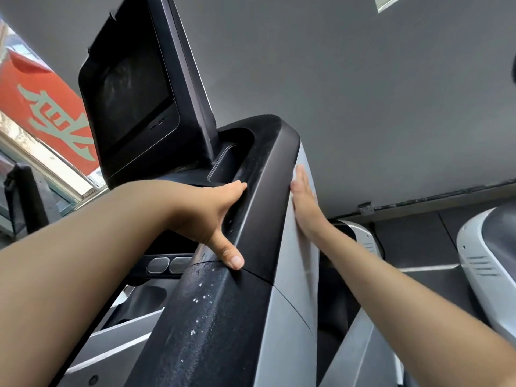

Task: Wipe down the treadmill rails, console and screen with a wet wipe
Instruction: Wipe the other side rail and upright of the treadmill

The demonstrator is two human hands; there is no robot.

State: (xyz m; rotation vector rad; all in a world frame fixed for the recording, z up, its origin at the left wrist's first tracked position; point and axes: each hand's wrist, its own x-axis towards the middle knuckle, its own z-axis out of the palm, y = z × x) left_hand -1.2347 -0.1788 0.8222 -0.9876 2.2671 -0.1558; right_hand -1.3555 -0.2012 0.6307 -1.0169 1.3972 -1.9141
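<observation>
A: What's biggest in view?
B: The black and silver treadmill console point(268, 174), its dark rectangular screen point(125, 90) tilted up at left, and a wet-speckled black rail point(201, 317) running down.
A: And the hands?
B: Left hand point(212, 216) holds the console's black edge, thumb on the rail. Right hand point(304, 202) presses flat, fingers straight, on the silver side panel; a white wet wipe point(296, 170) peeks out beneath.
</observation>
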